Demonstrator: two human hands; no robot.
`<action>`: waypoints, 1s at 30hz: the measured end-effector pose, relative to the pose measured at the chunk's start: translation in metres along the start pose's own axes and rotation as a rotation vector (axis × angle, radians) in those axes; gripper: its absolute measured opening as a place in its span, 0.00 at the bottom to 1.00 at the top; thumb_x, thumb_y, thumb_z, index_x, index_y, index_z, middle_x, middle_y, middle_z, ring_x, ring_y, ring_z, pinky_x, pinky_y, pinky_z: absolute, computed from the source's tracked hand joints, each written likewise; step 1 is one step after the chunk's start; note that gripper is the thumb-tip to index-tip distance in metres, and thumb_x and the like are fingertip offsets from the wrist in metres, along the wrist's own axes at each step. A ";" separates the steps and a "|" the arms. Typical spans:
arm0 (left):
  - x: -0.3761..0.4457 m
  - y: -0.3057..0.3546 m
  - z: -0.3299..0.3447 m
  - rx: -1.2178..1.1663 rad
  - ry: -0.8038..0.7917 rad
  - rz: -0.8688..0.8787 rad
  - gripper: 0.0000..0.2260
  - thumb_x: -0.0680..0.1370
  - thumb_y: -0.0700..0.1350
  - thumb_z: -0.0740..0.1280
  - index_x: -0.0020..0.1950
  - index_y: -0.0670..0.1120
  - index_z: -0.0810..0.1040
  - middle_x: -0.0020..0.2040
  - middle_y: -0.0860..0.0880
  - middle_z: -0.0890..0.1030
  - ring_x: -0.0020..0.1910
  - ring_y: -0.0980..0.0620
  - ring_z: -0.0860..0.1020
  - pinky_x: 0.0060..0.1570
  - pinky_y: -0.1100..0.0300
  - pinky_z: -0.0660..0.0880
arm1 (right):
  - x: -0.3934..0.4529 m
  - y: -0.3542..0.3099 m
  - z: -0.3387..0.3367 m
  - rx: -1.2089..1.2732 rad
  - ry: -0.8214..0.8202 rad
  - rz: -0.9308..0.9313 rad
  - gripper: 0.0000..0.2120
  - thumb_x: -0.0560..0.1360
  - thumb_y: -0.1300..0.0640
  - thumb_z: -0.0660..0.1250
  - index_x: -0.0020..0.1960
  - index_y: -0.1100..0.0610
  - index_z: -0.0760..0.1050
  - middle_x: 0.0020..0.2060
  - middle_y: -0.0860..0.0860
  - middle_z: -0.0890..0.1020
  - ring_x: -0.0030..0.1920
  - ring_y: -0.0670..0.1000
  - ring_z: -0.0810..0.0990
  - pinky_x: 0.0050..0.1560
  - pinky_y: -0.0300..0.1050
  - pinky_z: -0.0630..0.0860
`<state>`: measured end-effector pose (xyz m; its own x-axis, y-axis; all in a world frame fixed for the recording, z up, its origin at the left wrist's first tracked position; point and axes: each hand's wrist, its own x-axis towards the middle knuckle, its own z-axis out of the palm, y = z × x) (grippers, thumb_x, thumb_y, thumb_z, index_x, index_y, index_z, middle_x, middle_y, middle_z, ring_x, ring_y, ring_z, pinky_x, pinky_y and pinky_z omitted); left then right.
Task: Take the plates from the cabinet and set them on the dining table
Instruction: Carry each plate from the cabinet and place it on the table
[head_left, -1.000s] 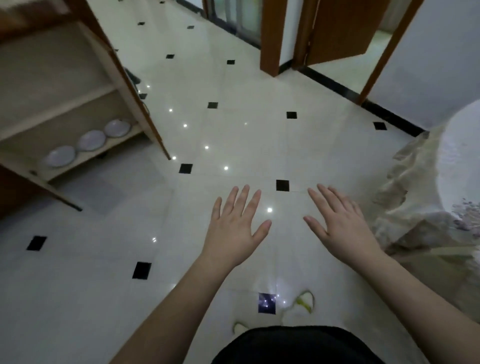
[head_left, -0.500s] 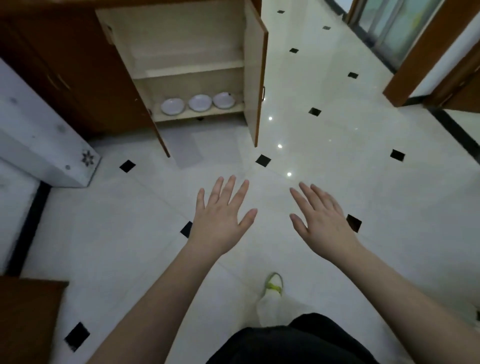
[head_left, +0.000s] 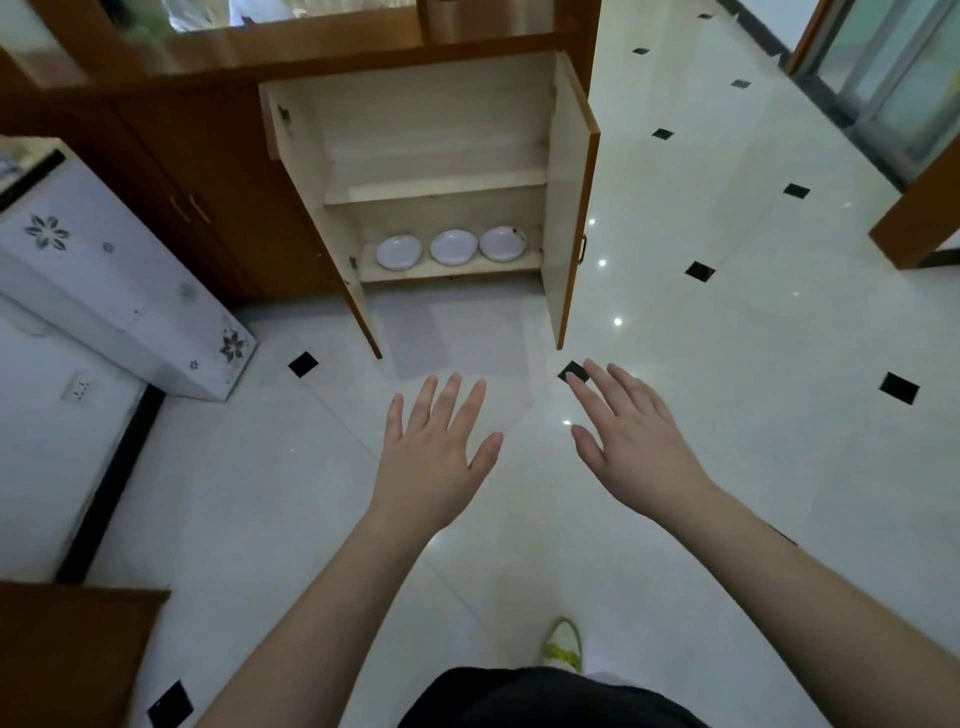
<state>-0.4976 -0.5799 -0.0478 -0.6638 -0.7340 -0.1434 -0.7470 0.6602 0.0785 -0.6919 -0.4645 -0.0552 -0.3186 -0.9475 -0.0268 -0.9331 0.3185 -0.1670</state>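
Observation:
Three white plates sit side by side on the bottom shelf of the open wooden cabinet (head_left: 436, 189): a left plate (head_left: 399, 252), a middle plate (head_left: 453, 246) and a right plate (head_left: 503, 243). Both cabinet doors stand open. My left hand (head_left: 434, 452) and my right hand (head_left: 631, 439) are held out flat over the floor, palms down, fingers spread, holding nothing. They are well short of the cabinet, in front of its doors. The dining table is out of view.
The right cabinet door (head_left: 569, 208) and the left door (head_left: 324, 228) jut out into the floor. A white appliance with flower marks (head_left: 114, 280) stands at the left. A brown wooden piece (head_left: 67, 654) lies at the bottom left. Glossy tiled floor (head_left: 753, 364) spreads to the right.
The view has swung left from the cloth-covered table to face the cabinet, which is now nearer and centred. Both hands stay open and spread in front of me.

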 end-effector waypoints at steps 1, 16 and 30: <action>0.008 -0.003 -0.001 0.001 -0.003 -0.008 0.33 0.73 0.67 0.31 0.77 0.59 0.38 0.80 0.52 0.44 0.78 0.50 0.39 0.75 0.42 0.40 | 0.011 0.000 -0.002 0.006 -0.007 -0.011 0.29 0.77 0.44 0.45 0.76 0.53 0.60 0.74 0.53 0.64 0.74 0.58 0.61 0.73 0.55 0.59; 0.151 -0.125 -0.022 -0.024 0.060 -0.080 0.29 0.79 0.65 0.38 0.78 0.57 0.42 0.80 0.50 0.47 0.78 0.49 0.41 0.75 0.43 0.38 | 0.215 -0.063 0.005 -0.028 -0.042 -0.070 0.29 0.80 0.41 0.43 0.78 0.49 0.50 0.78 0.51 0.55 0.77 0.55 0.52 0.75 0.53 0.52; 0.317 -0.209 -0.061 -0.045 0.171 0.059 0.29 0.80 0.64 0.43 0.79 0.54 0.45 0.80 0.49 0.44 0.77 0.48 0.37 0.72 0.47 0.31 | 0.359 -0.089 -0.005 -0.025 0.018 0.088 0.29 0.79 0.41 0.45 0.77 0.51 0.56 0.77 0.52 0.59 0.76 0.54 0.57 0.74 0.51 0.55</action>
<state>-0.5542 -0.9606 -0.0493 -0.7001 -0.7133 0.0327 -0.7051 0.6978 0.1261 -0.7244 -0.8330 -0.0446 -0.4020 -0.9154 -0.0224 -0.9052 0.4010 -0.1406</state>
